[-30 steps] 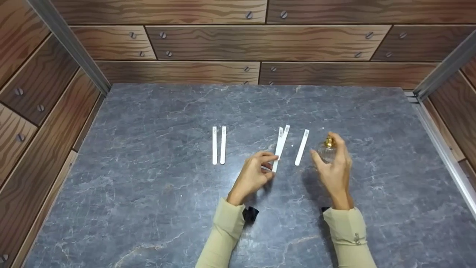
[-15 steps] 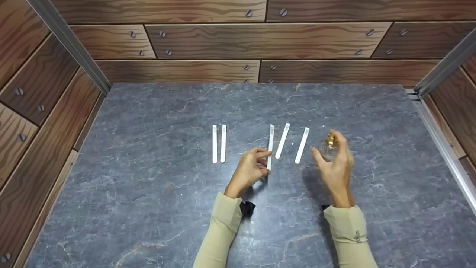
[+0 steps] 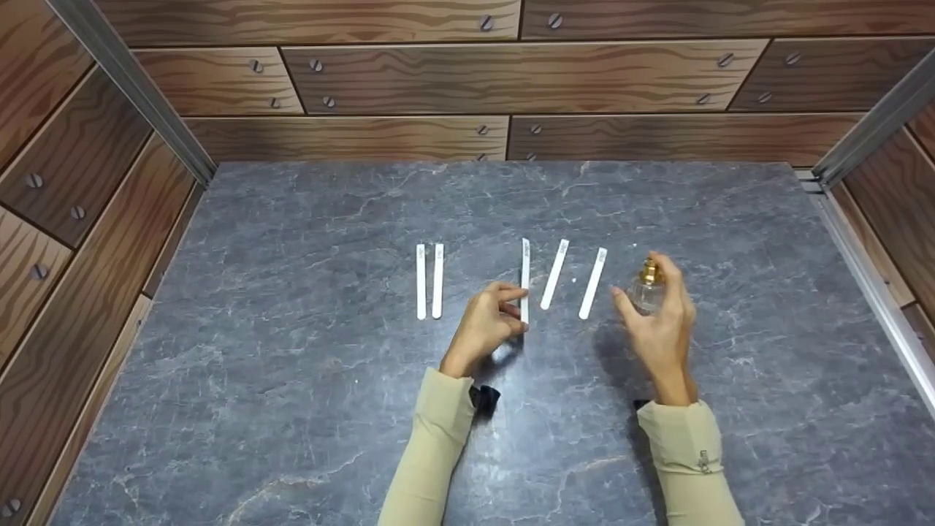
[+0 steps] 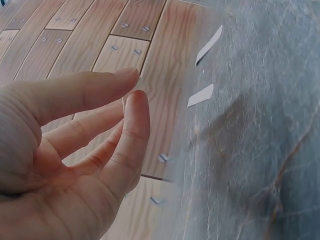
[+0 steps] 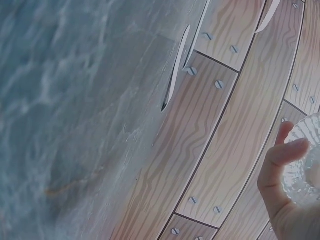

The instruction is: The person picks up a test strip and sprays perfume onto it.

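The thin white paper strip [image 3: 525, 274] stands nearly upright just above the grey marbled desk [image 3: 292, 365], its lower end pinched between thumb and forefinger of the left hand [image 3: 488, 324]. In the left wrist view those fingers [image 4: 131, 120] are pressed tip to tip, the rest loosely curled behind; the strip itself is hard to make out there.

Over to the right hand [image 3: 659, 321]: it is raised off the desk and wrapped round a small clear glass perfume bottle with a gold spray top [image 3: 646, 286], forefinger arched over the gold cap, thumb on the near side of the glass. The right wrist view catches the ribbed glass base [image 5: 305, 165] with a fingertip curled against it.

Between the two hands, two more white strips lie flat on the desk, slanted, one just right of the held strip [image 3: 554, 273] and one nearer the bottle [image 3: 592, 283]. Off to the left, well apart, a pair of white strips [image 3: 429, 280] lie side by side, parallel. Wood-grain panels with screw heads [image 3: 511, 73] wall in the desk on three sides. Beige sleeves [image 3: 438, 446] cover both forearms.
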Motion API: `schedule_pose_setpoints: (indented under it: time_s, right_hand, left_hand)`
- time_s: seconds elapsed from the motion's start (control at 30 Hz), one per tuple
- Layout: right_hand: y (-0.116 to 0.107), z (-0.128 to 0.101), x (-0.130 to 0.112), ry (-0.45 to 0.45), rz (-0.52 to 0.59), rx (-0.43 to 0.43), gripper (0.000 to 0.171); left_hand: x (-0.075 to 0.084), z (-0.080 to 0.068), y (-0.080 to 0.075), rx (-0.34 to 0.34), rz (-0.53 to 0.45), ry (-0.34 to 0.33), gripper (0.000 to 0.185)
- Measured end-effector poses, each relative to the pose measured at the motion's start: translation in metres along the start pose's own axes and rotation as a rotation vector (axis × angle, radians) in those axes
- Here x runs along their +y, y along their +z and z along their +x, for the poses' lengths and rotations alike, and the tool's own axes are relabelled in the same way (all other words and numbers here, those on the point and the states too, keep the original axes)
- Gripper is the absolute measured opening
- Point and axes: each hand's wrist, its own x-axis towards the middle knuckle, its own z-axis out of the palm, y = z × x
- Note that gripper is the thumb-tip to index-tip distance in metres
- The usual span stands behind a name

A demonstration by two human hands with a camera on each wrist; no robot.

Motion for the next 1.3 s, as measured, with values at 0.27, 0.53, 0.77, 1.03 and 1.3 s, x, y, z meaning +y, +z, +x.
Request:
schedule_pose_setpoints:
  time_s: [0.27,0.53,0.77,1.03,1.3]
  right_hand:
    - [0.000,0.000,-0.001,-0.012,-0.001,0.000,0.061]
    - [-0.001,0.001,-0.001,-0.004,0.012,-0.001,0.063]
    - [0.000,0.001,0.000,-0.002,0.013,-0.001,0.063]
    - [-0.003,0.000,-0.001,0.000,0.017,-0.026,0.062]
    - [-0.004,0.002,-0.002,-0.002,0.019,-0.018,0.063]
  left_hand:
    - [0.000,0.006,-0.003,0.021,-0.031,-0.021,0.052]
    - [-0.005,0.014,-0.005,0.049,-0.031,-0.005,0.051]
    - [-0.008,0.020,-0.007,0.078,-0.034,-0.012,0.051]
    - [-0.008,0.023,-0.007,0.084,-0.020,0.001,0.048]
    - [-0.010,0.026,-0.005,0.094,-0.020,-0.002,0.038]
